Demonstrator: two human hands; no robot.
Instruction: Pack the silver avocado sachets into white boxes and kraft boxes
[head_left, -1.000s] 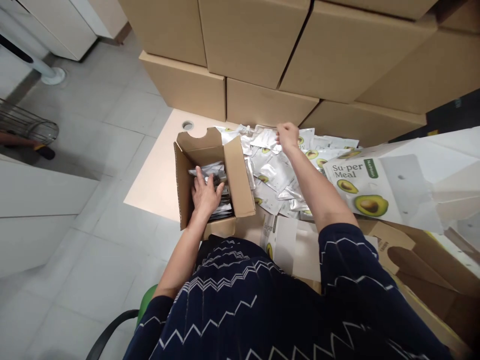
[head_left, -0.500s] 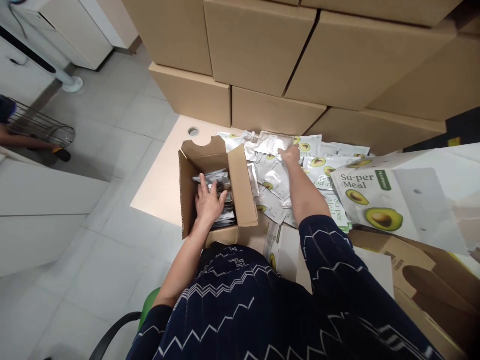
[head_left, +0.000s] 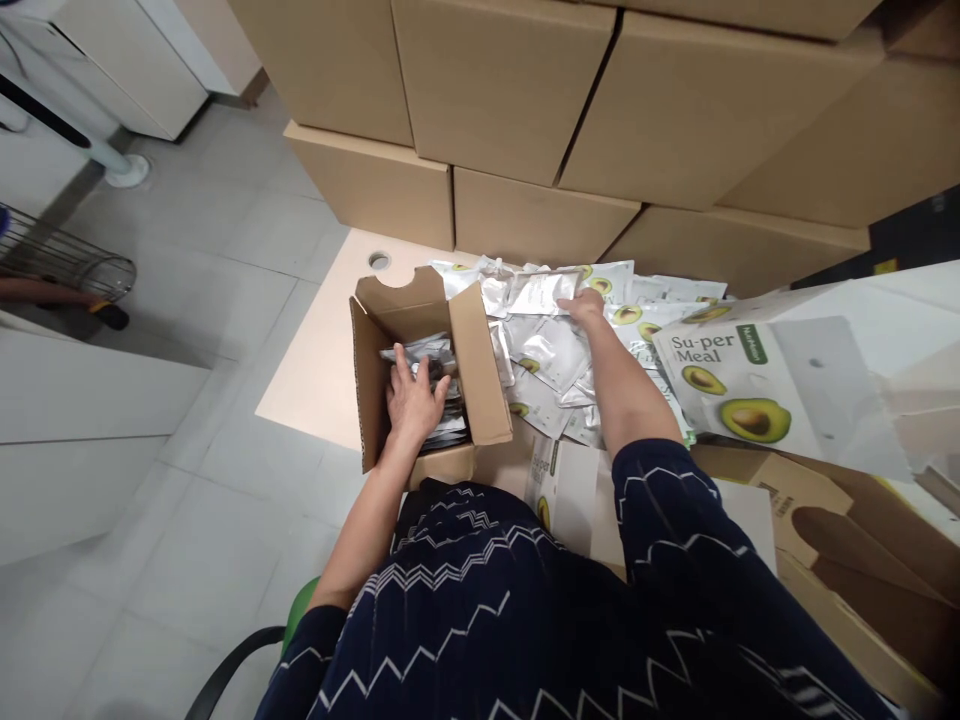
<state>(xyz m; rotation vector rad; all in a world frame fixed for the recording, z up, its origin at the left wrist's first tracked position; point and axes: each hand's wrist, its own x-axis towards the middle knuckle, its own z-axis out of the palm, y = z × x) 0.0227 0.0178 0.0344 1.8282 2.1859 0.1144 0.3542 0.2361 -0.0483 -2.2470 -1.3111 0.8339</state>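
My left hand [head_left: 414, 402] is inside an open cardboard box [head_left: 484, 375], fingers spread over a row of silvery pouches [head_left: 450, 425] standing on edge. To the right of the box, a loose pile of white and silver pouches [head_left: 551, 350] printed with avocados covers the tabletop. At the back of this pile my right hand [head_left: 587, 306] pinches the right edge of a white pouch [head_left: 540, 293]. The fingertips under that edge are partly hidden.
Large cardboard boxes [head_left: 495, 90] are stacked behind the pile. A "Su-per Meal" carton [head_left: 739, 390] stands at right, near an open brown box [head_left: 877, 560]. Left of the table [head_left: 315, 350] are a wire basket [head_left: 71, 255] and another person's arm [head_left: 45, 290].
My right hand has shifted slightly right over the pile, its fingers now closed on a pouch's edge. The left hand stays in the box. The whole view has moved a little.
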